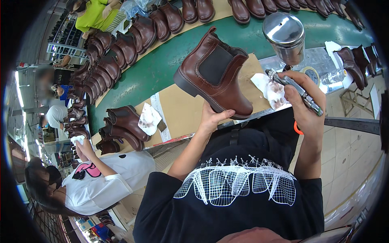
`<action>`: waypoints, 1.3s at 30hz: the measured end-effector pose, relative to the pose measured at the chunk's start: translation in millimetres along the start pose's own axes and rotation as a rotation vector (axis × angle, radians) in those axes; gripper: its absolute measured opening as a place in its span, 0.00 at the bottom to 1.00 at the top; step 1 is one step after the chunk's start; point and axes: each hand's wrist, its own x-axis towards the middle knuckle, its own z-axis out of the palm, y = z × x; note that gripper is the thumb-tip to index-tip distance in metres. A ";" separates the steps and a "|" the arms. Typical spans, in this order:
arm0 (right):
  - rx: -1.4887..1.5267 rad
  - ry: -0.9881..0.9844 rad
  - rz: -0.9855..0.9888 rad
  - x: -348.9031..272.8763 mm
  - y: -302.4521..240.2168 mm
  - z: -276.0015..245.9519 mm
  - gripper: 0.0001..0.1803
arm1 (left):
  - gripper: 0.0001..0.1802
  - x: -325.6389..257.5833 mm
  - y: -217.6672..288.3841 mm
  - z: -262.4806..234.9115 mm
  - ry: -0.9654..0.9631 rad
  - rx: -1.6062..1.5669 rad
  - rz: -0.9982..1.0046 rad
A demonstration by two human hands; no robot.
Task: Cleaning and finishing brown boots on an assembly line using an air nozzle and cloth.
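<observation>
A brown leather ankle boot [214, 67] with a dark elastic side panel is held up over the bench, tilted with its toe toward me. My left hand [214, 119] is closed around its toe end, thumb along the upper. To the right, my right hand [308, 99] grips a metal spray gun [300, 90], its front end pointing toward the boot but apart from it. A shiny lidded metal cup [283, 36] rises just beyond the gun and seems joined to it. Between boot and gun lies a stained white cloth [272, 91].
Brown cardboard [178, 109] covers part of the green bench [158, 77]. Rows of brown boots [139, 34] line its far side; a few more boots [125, 125] and a white cloth [149, 118] lie left. A tape roll [312, 75] sits right. A co-worker [101, 182] is close on my left.
</observation>
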 end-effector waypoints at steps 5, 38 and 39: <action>-0.082 0.000 -0.007 -2.4 7.3 -5.3 0.10 | 0.45 -10.4 -2.0 -12.1 -0.025 -0.298 -0.192; -0.110 -0.088 -0.105 -16.0 -2.4 11.2 0.11 | 0.44 -11.9 -4.4 -22.1 -0.039 -0.320 -0.207; -0.144 -0.090 -0.120 -17.8 -2.5 11.6 0.11 | 0.44 -11.5 -1.5 -18.9 -0.019 -0.259 -0.176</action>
